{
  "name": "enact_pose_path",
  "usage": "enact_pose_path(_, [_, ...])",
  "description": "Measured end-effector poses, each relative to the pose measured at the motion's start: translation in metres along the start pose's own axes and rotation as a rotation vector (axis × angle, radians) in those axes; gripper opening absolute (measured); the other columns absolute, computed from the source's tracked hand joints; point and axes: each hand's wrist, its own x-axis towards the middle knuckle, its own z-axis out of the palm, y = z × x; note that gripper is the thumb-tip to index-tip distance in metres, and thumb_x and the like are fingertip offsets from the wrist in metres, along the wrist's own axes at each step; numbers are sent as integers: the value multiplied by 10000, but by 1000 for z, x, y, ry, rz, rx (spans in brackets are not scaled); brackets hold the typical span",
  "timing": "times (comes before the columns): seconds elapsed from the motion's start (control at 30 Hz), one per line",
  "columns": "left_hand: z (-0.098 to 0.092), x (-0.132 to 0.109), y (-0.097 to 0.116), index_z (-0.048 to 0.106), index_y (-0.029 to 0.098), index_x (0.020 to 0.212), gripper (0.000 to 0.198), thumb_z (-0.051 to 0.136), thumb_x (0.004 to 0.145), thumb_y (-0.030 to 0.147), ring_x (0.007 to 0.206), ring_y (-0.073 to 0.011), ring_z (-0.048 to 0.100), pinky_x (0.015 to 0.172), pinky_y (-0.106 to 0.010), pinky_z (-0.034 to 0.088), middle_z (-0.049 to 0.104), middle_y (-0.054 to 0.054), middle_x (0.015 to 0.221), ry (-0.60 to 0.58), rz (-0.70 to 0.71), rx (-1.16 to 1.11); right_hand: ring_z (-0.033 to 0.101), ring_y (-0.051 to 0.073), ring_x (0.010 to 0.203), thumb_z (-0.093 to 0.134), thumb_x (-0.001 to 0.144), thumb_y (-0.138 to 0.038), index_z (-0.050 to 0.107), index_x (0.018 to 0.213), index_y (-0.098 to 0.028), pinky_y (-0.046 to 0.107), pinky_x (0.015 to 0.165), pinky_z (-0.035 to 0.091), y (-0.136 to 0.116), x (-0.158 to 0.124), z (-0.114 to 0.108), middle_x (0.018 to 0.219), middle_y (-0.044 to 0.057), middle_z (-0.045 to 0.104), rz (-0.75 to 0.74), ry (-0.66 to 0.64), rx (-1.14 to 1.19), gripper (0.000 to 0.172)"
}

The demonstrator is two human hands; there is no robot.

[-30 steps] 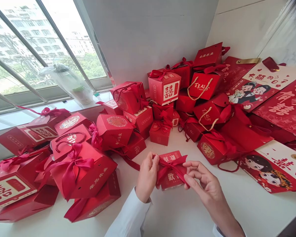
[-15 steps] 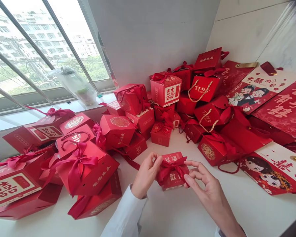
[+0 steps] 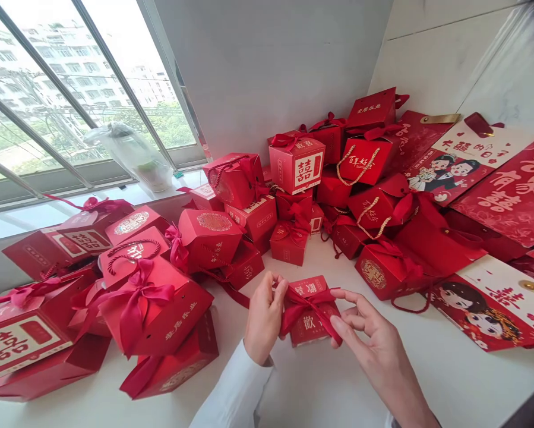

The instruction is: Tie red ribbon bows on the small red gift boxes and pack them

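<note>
A small red gift box (image 3: 307,286) with white characters rests on the white surface in front of me. Across its top lies a dark red ribbon (image 3: 309,302) tied in a bow. My left hand (image 3: 265,315) pinches the bow's left side between thumb and curled fingers. On the other side, my right hand (image 3: 369,333) grips the bow's right loop with thumb and forefinger, its other fingers loosely bent. Both hands are just above the box, and the ribbon looks stretched between them.
Several red gift boxes with bows crowd the left, among them a large one (image 3: 148,303). More are stacked behind, including a box with a white label (image 3: 297,163). Red paper bags (image 3: 484,303) lie at the right. A plastic-wrapped item (image 3: 137,157) stands on the windowsill.
My left hand has turned slightly and closed more tightly on the ribbon, which looks pulled straighter. The right hand has stayed nearly in place. The whole view has shifted slightly.
</note>
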Motion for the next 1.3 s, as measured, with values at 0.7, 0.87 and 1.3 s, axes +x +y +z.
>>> enact_pose_path(0.7, [-31, -18, 26, 437, 212, 1130, 364, 495, 852, 441, 395, -92, 484, 459, -206, 368, 546, 68, 562, -246, 0, 181, 615, 160, 636, 457, 872, -462, 567, 1065, -266, 208, 435, 413, 7, 3, -9, 764, 4, 682, -70, 174, -130, 297])
enact_pose_path(0.87, [-25, -26, 24, 446, 211, 982, 203, 529, 841, 331, 342, -52, 437, 345, -157, 307, 614, 48, 641, -355, 16, 148, 561, 146, 564, 513, 844, -448, 547, 1082, -255, 219, 556, 440, 3, 5, -5, 594, -44, 630, -10, 25, -4, 308])
enact_pose_path(1.3, [-22, -26, 29, 442, 206, 931, 136, 498, 852, 300, 352, -49, 436, 315, -129, 332, 616, 40, 625, -415, 5, 133, 580, 138, 607, 506, 855, -441, 642, 928, -235, 219, 574, 464, 3, 1, -11, 866, 35, 684, -160, 282, -67, 257])
